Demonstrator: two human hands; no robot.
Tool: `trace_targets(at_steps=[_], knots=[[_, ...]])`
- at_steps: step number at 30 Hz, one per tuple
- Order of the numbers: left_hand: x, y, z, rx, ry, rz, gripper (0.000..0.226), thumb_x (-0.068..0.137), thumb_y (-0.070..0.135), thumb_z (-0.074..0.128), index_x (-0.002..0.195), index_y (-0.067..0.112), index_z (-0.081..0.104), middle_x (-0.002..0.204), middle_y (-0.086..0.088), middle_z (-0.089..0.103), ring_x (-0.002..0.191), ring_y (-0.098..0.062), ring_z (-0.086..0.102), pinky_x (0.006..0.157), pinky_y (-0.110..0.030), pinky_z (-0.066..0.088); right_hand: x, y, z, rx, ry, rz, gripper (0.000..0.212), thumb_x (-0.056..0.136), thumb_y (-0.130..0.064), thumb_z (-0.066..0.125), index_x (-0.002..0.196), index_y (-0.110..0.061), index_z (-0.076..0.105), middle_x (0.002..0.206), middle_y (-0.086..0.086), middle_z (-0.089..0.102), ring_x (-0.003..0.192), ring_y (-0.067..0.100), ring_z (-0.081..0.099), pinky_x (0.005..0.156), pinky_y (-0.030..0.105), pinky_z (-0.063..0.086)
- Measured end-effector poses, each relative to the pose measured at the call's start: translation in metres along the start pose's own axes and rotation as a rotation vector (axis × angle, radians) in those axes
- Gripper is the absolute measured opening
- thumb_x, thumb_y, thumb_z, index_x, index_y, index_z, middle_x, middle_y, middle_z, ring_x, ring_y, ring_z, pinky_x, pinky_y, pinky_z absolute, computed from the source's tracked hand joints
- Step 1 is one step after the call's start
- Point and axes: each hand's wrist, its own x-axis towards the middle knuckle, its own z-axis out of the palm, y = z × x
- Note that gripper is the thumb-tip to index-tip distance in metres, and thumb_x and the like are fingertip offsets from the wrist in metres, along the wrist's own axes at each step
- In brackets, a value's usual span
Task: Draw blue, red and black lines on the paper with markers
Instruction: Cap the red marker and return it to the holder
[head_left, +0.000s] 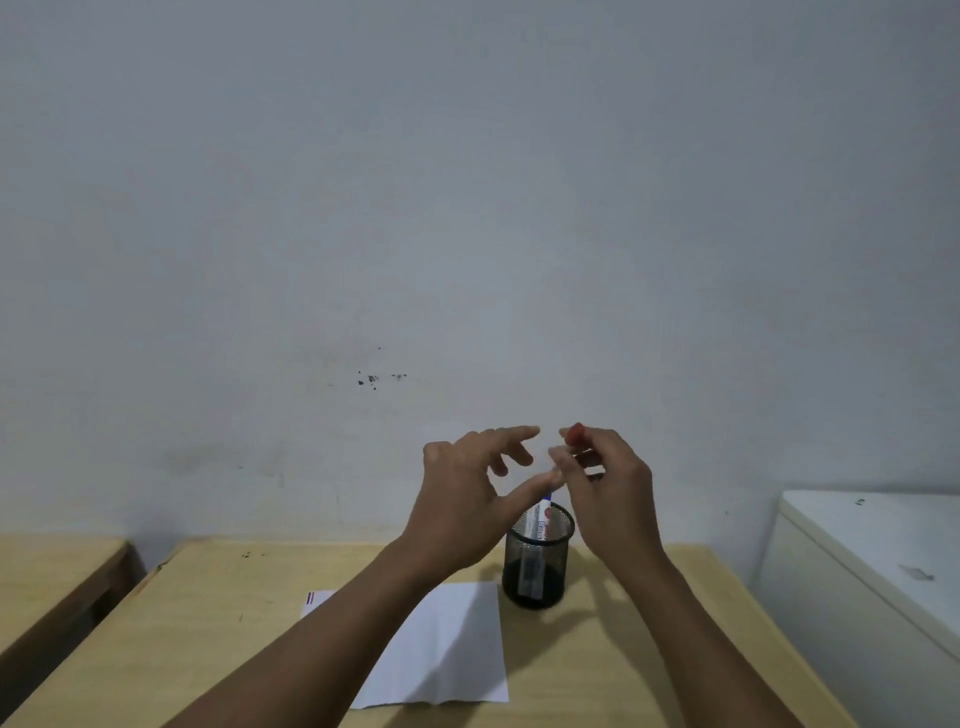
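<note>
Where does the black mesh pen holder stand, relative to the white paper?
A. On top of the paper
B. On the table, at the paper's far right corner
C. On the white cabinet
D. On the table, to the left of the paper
B: the black mesh pen holder stands on the table, beside the far right corner of the white paper.

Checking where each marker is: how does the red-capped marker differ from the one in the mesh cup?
The red-capped marker is raised in the right hand; the other marker stands tilted in the mesh cup. Red cap versus a blue band near the top. Both have pale barrels, as far as the blur allows.
</note>
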Motion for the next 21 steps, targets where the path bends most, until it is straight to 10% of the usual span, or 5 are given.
trace_targets(at_steps=[6, 16, 21], knots=[[0.019, -0.038, 0.037, 0.094, -0.133, -0.364, 0.045, 0.085, 0.054, 0.064, 0.125, 0.034, 0.059, 0.098, 0.018, 0.071, 0.086, -0.004, 0.064, 0.098, -0.050, 0.044, 0.012, 0.041, 0.003, -0.070, -0.056, 0.148, 0.054, 0.095, -0.023, 0.068, 0.140, -0.035, 0.039, 0.093, -0.006, 0.071, 0.081, 0.003, 0.066, 0.063, 0.020, 0.050], [0.042, -0.066, 0.107, 0.053, -0.275, -0.563, 0.035, 0.092, 0.036, 0.060, 0.127, 0.028, 0.061, 0.126, 0.003, 0.069, 0.112, -0.020, 0.065, 0.098, -0.056, 0.047, 0.011, 0.091, 0.026, -0.283, -0.273, 0.213, 0.046, 0.093, -0.038, 0.066, 0.134, -0.042, 0.046, 0.084, -0.011, 0.068, 0.089, 0.011, 0.066, 0.073, 0.037, 0.060], [0.043, -0.071, 0.114, 0.000, -0.248, -0.568, 0.026, 0.092, 0.031, 0.061, 0.117, 0.028, 0.069, 0.115, 0.003, 0.074, 0.104, -0.016, 0.068, 0.095, -0.054, 0.049, 0.006, 0.099, 0.031, -0.367, -0.290, 0.195, 0.041, 0.097, -0.043, 0.058, 0.137, -0.034, 0.052, 0.115, -0.006, 0.065, 0.107, 0.015, 0.059, 0.093, 0.037, 0.053]])
